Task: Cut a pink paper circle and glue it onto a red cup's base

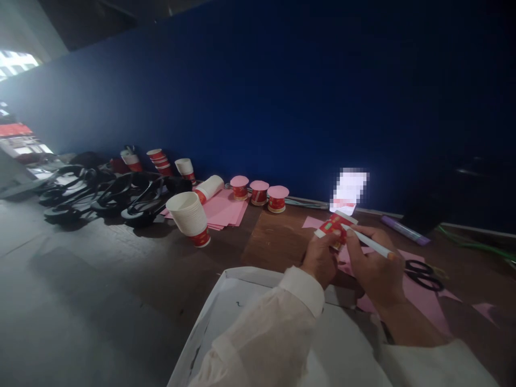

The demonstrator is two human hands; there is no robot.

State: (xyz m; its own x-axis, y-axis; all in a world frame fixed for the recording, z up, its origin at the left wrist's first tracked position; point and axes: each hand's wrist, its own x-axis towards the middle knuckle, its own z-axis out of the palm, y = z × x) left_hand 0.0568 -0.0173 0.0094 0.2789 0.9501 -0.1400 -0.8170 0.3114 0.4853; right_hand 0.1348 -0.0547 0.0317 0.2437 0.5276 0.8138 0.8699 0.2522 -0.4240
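My left hand (322, 257) is closed round a small red paper cup (334, 227) with a white edge, held tilted above the table. In my right hand (378, 271) a white pen (373, 243) is pinched, its tip end at the cup's side; whether it touches is too small to tell. Just beyond the cup, a bright blurred screen (349, 191) leans near the blue wall. Pink paper scraps (421, 295) lie under and beside my right hand, with black-handled scissors (424, 275) at their right.
Three short red cups with pink round tops (259, 186) stand along the wall. Left of them are pink sheets (226, 209), a stack of paper cups (189, 215) and several black headset-like things (108, 196). A purple marker (405, 230) lies right; a white box (229, 293) is in front.
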